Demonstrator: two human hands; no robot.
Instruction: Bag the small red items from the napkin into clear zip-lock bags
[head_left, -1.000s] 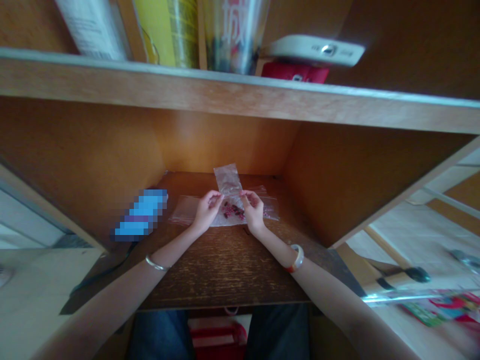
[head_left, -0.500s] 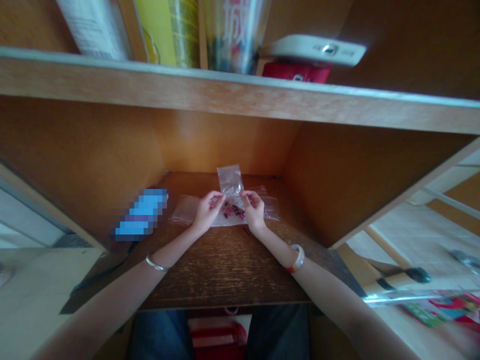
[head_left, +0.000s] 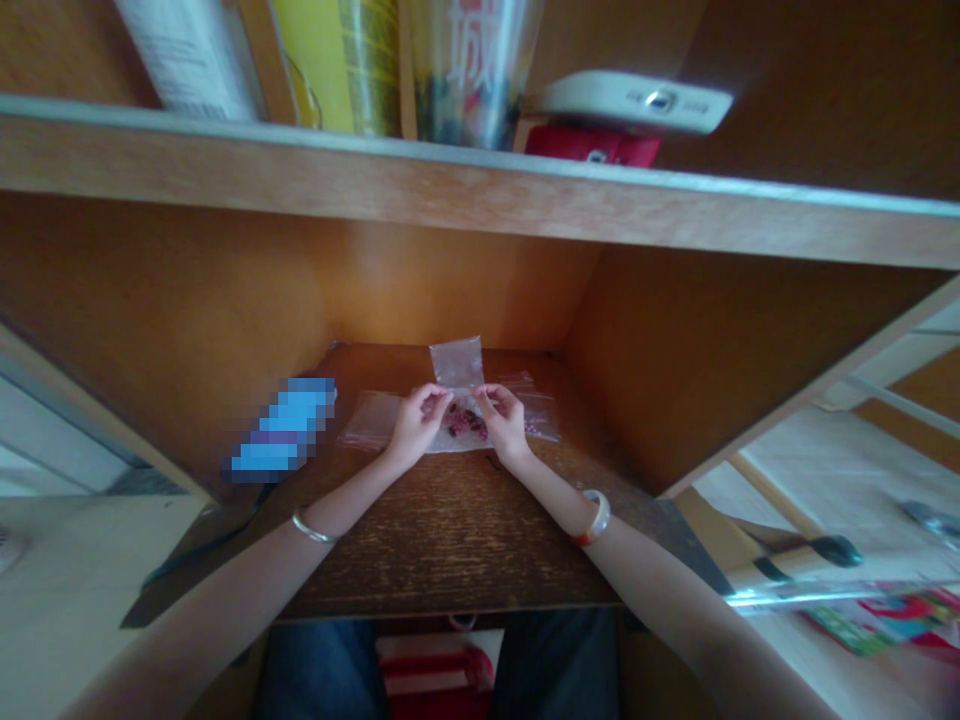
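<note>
Between my hands is a small clear plastic bag (head_left: 457,362), its far end raised toward the back of the compartment. My left hand (head_left: 417,424) pinches the bag's near left corner between thumb and fingers. At the near right corner, my right hand (head_left: 505,422) pinches it the same way. Just below lie small dark red and pink pieces (head_left: 466,421) on a clear plastic sheet or bag; their exact kind is too small to tell. More clear plastic bags (head_left: 372,416) lie flat to the left, and another with pink bits (head_left: 541,418) is at the right.
A phone-like device with a blurred screen (head_left: 281,430) leans at the left, its cable running to the front edge. Wooden side walls and a low shelf (head_left: 480,195) enclose the dark wooden desktop (head_left: 450,540). The shelf holds a yellow container (head_left: 337,65), a cup and a white box.
The bag in my hands looks flatter and smoother, and has shifted slightly left. My right hand has moved a little to the left; my left hand is nearly still.
</note>
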